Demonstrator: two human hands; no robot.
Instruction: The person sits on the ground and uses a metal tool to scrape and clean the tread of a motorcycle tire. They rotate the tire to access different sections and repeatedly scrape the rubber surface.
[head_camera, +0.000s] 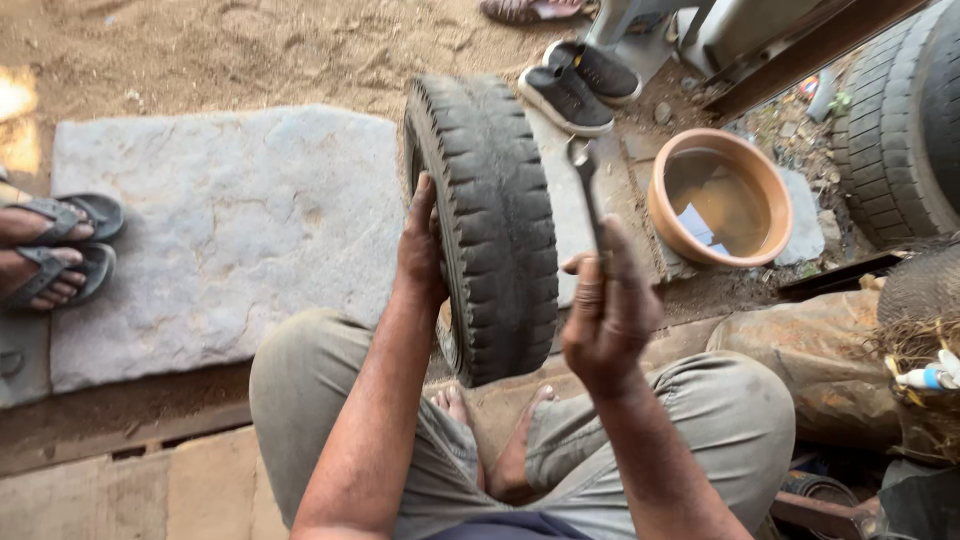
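A worn black tyre (492, 215) stands upright between my knees, its tread facing me. My left hand (420, 245) grips its left sidewall near the top, thumb over the tread edge. My right hand (607, 310) is closed around the shaft of a metal spanner (586, 190), held to the right of the tyre with its open jaw pointing up and away. I sit with bare feet crossed under the tyre (500, 440).
A flat grey stone slab (220, 230) lies to the left. Another person's feet in sandals (55, 245) rest at the far left. A terracotta bowl of murky water (720, 195) sits to the right, dark shoes (580, 85) behind, a large tyre (900, 120) at right.
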